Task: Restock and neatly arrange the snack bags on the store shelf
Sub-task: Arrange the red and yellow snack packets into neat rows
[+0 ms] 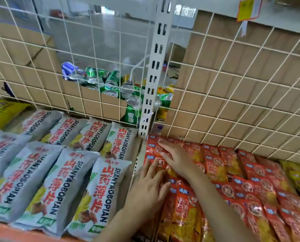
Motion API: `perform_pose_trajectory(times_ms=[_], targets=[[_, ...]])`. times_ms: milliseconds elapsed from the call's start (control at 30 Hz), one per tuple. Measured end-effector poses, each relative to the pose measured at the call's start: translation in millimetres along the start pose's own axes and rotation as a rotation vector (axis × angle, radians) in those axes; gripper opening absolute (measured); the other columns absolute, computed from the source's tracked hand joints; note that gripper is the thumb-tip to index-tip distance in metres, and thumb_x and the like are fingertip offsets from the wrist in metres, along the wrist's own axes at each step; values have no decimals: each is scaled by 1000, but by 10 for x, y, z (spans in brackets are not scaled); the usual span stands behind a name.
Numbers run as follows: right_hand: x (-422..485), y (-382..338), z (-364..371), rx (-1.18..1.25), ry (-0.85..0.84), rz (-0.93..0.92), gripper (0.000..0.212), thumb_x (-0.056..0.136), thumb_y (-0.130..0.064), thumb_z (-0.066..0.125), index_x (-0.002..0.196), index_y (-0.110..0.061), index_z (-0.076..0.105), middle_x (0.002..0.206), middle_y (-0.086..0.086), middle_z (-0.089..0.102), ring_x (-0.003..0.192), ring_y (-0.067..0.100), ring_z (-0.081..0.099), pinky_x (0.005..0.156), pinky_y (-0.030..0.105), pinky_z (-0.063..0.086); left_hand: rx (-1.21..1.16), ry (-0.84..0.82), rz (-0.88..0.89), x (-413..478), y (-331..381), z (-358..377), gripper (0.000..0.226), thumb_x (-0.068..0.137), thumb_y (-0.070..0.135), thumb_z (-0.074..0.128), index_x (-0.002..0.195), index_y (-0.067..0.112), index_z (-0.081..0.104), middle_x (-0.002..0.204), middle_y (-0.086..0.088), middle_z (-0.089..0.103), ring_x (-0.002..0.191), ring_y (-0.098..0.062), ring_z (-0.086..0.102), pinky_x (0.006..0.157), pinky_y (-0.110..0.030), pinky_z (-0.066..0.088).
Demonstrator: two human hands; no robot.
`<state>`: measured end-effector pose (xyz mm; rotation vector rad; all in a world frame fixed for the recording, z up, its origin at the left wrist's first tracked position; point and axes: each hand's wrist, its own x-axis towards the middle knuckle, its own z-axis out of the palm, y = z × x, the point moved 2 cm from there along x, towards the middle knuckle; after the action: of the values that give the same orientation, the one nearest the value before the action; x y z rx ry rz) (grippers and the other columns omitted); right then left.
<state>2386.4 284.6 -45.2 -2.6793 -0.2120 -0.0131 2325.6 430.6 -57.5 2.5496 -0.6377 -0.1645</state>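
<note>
Red and orange snack bags (236, 182) lie in overlapping rows on the right half of the shelf. My right hand (176, 157) rests flat, fingers spread, on the far-left red bags near the back. My left hand (148, 187) presses flat on the left edge of the same stack, closer to me. Neither hand grips a bag. Grey snack bags (58, 172) printed "SHANYAOBOPIAN" lie in two rows on the left half of the shelf.
A white wire grid (233, 84) backs the shelf, with a slotted white upright (156, 70) at the middle. Behind it are cardboard boxes (250, 55) and drink cans (111, 82). Yellow bags show at far left (1, 112) and far right (299, 179).
</note>
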Motion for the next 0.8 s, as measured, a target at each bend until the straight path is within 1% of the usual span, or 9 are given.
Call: perform_pose_trajectory(times_ms=[67,167,300,433,500,600,667,700,800], targets=[[-6,22,25,13,31,-3,43,97,-30,45,139,-22,41,145,-4,41,134,11,35,108,19,19,-1,1,1,-4,6,0,85,71,70,-6,143,36,24,156,12,-8,137,-6,-25,107,-25,-10],[12,43,50,32,63,-14,42,96,-30,48,136,-21,46,141,-2,47,131,14,41,110,27,27,-19,0,-6,-13,10,6,83,72,69,-5,144,36,21,156,12,-10,134,-4,-28,106,-24,-10],[5,41,57,30,96,-25,40,95,-30,48,135,-20,48,139,-2,49,129,14,43,108,28,30,-20,-3,-10,-11,18,-5,85,71,69,-6,144,36,22,156,11,-9,134,-3,-28,107,-24,-10],[7,18,40,38,88,-33,41,96,-30,47,135,-19,48,139,-2,49,128,14,44,108,28,31,-43,-10,-6,-18,19,-24,83,72,69,-5,144,38,22,156,12,-7,137,-3,-24,109,-27,-15],[6,7,11,60,78,-33,41,96,-30,48,134,-18,48,138,-1,50,128,14,44,107,26,31,-91,6,-15,-44,24,-50,74,80,68,4,144,36,23,156,12,-4,139,-2,-19,111,-26,-13],[-39,-42,-78,83,104,-27,39,95,-30,49,132,-19,51,137,-1,50,127,13,44,106,26,32,-162,37,-27,-106,29,-102,54,94,54,27,144,32,23,156,11,3,141,-4,-6,113,-22,-3],[-100,-97,-152,89,153,-29,34,94,-27,50,126,-18,56,130,0,56,120,13,49,101,27,38,-200,80,-31,-165,10,-126,53,96,47,37,144,31,22,155,12,7,141,-3,-1,113,-21,3],[-141,-131,-187,96,169,-31,30,94,-26,51,121,-17,59,123,0,59,113,13,53,94,24,41,-215,93,-30,-198,-8,-127,55,95,46,39,144,29,21,155,12,8,141,-2,0,113,-20,4],[-283,-220,-242,114,114,-12,21,93,-26,53,107,-18,65,107,-5,65,93,5,57,75,9,39,-254,67,-36,-310,-60,-108,66,93,50,41,147,28,11,155,14,3,140,1,-4,113,-20,4]])
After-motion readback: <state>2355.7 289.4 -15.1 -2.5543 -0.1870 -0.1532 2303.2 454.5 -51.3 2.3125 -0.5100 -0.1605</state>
